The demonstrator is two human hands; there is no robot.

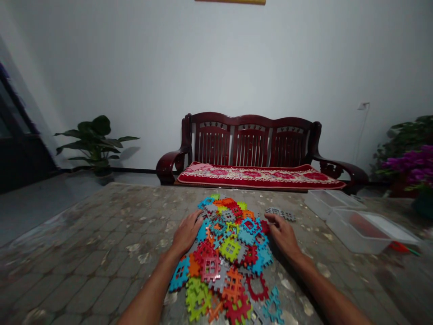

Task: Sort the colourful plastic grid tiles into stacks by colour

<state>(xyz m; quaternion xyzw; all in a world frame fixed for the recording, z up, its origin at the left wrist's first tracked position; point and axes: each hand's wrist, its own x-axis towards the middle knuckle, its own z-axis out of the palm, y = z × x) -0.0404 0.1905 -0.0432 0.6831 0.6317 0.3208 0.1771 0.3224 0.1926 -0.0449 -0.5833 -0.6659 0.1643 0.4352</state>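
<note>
A heap of flat plastic interlocking building pieces [233,243] in red, blue, green, orange and grey lies on the table in front of me. Along the heap's left edge rests my left hand [187,231], fingers stretched towards the pieces and holding none. My right hand [283,232] is at the right edge, open, its fingertips beside a dark red piece [264,227]. Just beyond those fingers are grey pieces [280,213], apart from the main heap. A green window-shaped piece [230,249] sits on top near the middle.
Two clear plastic boxes [358,241] stand on the right of the patterned table [111,243], with a small red and green object [401,247] beside them. Behind the table is a wooden bench [250,140]. Potted plants stand at left [98,142] and right [411,158].
</note>
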